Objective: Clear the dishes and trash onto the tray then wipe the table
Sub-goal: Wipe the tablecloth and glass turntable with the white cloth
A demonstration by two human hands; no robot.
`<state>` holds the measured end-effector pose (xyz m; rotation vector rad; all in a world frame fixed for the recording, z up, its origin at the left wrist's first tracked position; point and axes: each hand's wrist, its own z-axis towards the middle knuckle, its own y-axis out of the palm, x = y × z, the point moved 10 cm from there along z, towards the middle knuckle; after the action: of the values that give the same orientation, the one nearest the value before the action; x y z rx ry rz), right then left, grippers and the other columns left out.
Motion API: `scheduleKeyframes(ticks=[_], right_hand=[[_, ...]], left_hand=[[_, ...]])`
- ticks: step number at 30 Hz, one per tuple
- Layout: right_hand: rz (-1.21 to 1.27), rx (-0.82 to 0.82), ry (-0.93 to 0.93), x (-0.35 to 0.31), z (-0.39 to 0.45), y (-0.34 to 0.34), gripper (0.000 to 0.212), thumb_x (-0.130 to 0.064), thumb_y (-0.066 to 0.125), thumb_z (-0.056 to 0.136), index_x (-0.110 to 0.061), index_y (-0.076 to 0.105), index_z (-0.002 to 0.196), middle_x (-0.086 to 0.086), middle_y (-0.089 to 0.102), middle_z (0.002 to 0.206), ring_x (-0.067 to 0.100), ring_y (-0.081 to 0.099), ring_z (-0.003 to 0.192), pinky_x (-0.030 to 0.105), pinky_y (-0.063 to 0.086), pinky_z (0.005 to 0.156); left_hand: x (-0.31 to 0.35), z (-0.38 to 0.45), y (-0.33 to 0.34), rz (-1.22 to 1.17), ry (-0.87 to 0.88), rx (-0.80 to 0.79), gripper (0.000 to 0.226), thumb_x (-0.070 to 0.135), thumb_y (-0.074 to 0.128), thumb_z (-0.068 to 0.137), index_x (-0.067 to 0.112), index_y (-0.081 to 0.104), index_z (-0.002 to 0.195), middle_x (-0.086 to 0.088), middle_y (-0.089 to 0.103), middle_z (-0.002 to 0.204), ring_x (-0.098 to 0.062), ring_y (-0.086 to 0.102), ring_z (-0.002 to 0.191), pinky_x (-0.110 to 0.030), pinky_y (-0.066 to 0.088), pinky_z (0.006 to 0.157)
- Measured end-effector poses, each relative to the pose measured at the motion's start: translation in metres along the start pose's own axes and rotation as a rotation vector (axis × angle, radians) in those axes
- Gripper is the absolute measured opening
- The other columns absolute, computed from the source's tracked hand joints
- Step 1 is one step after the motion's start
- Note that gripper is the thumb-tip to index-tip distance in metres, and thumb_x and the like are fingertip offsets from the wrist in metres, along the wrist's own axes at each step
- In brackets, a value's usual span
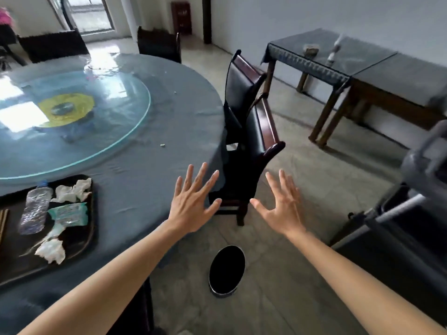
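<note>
Blue-grey cloth covers the round table (169, 122), and a dark tray (90, 228) sits near its front edge at the left of the view. On the tray lie a crushed clear plastic bottle (35, 206), a teal packet (69, 213) whose print is too blurred to read, and crumpled white tissues (72, 189), with another tissue wad (52, 251) toward the tray's near rim. A glass turntable (101, 131) fills the table's middle, and a small crumb (162, 145) lies on the cloth just outside it. The left hand (193, 201) hovers over the table's right edge, fingers spread and straight, holding nothing. The right hand (281, 204) is likewise splayed and empty, out over the floor. Two dark chairs (256, 131) stand tucked against the table's curve, bare floor stretches beyond them to a side table (338, 68), and a black oval object (227, 270) sits on the floor between the forearms.
</note>
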<state>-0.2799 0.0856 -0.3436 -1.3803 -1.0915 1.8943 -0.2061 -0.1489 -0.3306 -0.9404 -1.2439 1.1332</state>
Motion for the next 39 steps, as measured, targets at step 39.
scheduleKeyframes(ticks=[39], right_hand=[[-0.201,0.334,1.005,0.576,-0.281,-0.31,0.083,-0.078,0.037,0.092,-0.039,0.013,0.161,-0.002,0.001,0.171,0.02,-0.002,0.158,0.049,0.01,0.125]], left_hand=[[0.75,0.109,0.243,-0.127,1.073,-0.38,0.073,0.064,0.03,0.097,0.041,-0.004,0.157,0.009,-0.019,0.166,-0.025,-0.023,0.151,-0.047,-0.005,0.122]])
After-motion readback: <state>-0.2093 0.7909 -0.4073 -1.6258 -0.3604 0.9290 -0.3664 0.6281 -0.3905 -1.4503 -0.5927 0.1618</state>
